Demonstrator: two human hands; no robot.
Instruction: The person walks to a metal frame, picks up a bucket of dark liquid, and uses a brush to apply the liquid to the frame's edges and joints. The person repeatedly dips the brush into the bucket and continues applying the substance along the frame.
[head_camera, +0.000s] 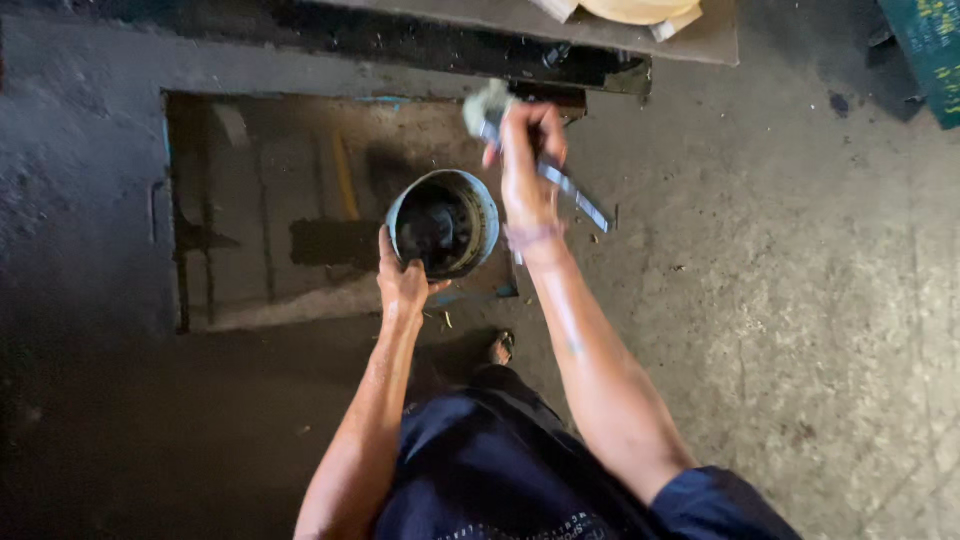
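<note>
a: state of the hands?
b: left hand (403, 283) grips the rim of the round metal housing (444, 222), held above the rectangular floor pit (270, 200). right hand (527, 160) is closed around a flat metal tool (570, 185) (a rag (484, 105) at its top end).
a: surroundings?
b: concrete floor (800, 300).

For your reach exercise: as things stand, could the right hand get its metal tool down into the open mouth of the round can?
Probably yes. The right hand holds the metal tool just beside the round can, whose open mouth is uncovered; the left hand grips only the near rim.
</note>
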